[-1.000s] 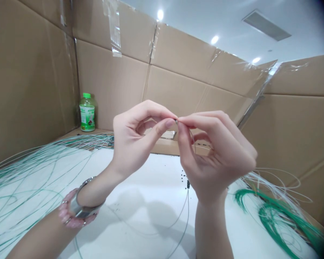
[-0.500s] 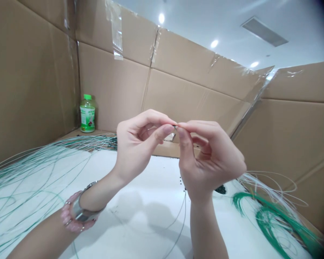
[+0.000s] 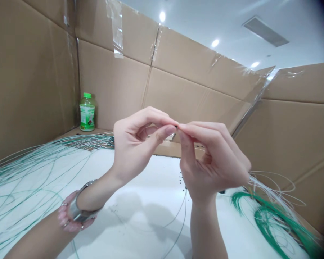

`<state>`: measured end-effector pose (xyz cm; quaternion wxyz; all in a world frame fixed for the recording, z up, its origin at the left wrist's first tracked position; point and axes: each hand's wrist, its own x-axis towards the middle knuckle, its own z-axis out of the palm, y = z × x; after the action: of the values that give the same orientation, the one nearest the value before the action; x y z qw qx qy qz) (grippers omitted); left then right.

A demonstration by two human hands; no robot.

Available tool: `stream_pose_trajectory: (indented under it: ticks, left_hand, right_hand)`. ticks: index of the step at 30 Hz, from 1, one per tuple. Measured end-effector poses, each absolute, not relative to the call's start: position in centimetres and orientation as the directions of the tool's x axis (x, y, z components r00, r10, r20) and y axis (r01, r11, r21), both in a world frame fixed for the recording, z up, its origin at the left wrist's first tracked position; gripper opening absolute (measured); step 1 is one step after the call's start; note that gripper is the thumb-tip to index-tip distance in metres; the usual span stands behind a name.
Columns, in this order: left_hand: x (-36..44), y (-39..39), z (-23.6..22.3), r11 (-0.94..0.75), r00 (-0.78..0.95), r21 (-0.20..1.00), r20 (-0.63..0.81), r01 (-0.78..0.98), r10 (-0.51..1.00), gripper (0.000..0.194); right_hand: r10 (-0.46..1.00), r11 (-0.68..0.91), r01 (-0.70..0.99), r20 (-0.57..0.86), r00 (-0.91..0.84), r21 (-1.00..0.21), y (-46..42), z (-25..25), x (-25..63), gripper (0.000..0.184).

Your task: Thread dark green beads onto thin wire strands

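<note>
My left hand (image 3: 140, 144), with a metal cuff (image 3: 82, 210) and a pink beaded bracelet (image 3: 67, 217) on the wrist, is raised in front of me. Its thumb and index finger pinch a tiny black piece (image 3: 176, 127), mostly covered by the fingertips. My right hand (image 3: 210, 162) meets it from the other side, thumb and index finger pressed together at the same spot. Whatever lies between the right fingertips is too small to make out. Below, several tiny black pieces (image 3: 181, 180) lie on the white tabletop (image 3: 140, 219), beside two thin wires (image 3: 181, 216).
Loose green and white wires (image 3: 29, 172) spread over the left side. Coiled green wires (image 3: 270, 223) lie at the right, with white ones (image 3: 275, 183) behind. A green-capped bottle (image 3: 87, 113) stands in the back left corner. Cardboard walls (image 3: 194, 97) enclose the table.
My right hand has turned slightly and its knuckles have shifted a little right. The fingertips of both hands remain together, with the tiny black piece still between the left ones.
</note>
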<state>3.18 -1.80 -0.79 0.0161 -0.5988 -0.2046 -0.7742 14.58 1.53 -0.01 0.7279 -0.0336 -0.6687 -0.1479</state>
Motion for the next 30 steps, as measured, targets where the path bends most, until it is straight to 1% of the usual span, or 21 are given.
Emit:
stream_pose_trajectory:
  ticks: [4,6,8,10,12,14,18,21,24,28,30]
  left_hand:
    - [2.9,-1.7,-0.7,-0.916,-0.289,0.299,0.932,0.269,0.220,0.003]
    - [2.8,-1.5,-0.7,-0.918,-0.285,0.300,0.932,0.258,0.224,0.002]
    - [2.8,-1.5,-0.6,-0.918,-0.276,0.295,0.935,0.266,0.221,0.002]
    - [2.8,-1.4,-0.6,-0.915,-0.265,0.291,0.939,0.278,0.218,0.002]
    - [2.8,-1.4,-0.6,-0.913,-0.253,0.291,0.942,0.285,0.221,0.002]
    - [2.8,-1.5,-0.6,-0.906,-0.249,0.298,0.941,0.300,0.227,0.002]
    - [2.6,-1.5,-0.5,-0.886,-0.261,0.312,0.938,0.344,0.229,0.007]
    - [2.5,-1.5,-0.5,-0.875,-0.240,0.324,0.938,0.360,0.249,0.006]
    - [2.3,-1.5,-0.6,-0.857,-0.226,0.330,0.940,0.396,0.257,0.009]
    - [1.8,-1.6,-0.6,-0.828,-0.183,0.262,0.963,0.496,0.195,0.006]
    - [1.4,-1.6,-0.6,-0.793,-0.130,0.191,0.981,0.578,0.141,0.004]
  right_hand:
    - [0.002,0.999,0.033,1.000,0.018,-0.003,1.5,-0.2,14.7,0.027]
    - [0.054,0.998,-0.021,0.998,0.019,-0.054,1.5,-0.2,14.7,0.033]
    - [0.033,0.999,-0.017,0.998,0.052,-0.032,1.5,-0.1,14.6,0.037]
    - [-0.039,0.999,0.020,0.997,0.071,0.038,1.5,0.0,14.5,0.040]
    - [-0.086,0.994,0.080,0.994,0.067,0.081,1.5,0.0,14.5,0.040]
    - [-0.073,0.992,0.110,0.996,0.047,0.068,1.6,0.0,14.5,0.040]
    - [-0.012,0.998,0.056,0.998,0.066,0.008,1.9,-0.1,14.7,0.038]
    - [-0.009,0.998,0.064,0.996,0.087,0.004,2.0,-0.1,14.7,0.035]
    - [-0.025,0.996,0.082,0.997,0.070,0.019,2.1,-0.2,14.7,0.035]
    - [-0.046,0.993,0.108,0.999,-0.025,0.049,2.0,-0.5,14.7,0.036]
    - [0.009,0.995,0.103,0.997,-0.075,-0.001,2.0,-0.6,14.7,0.032]
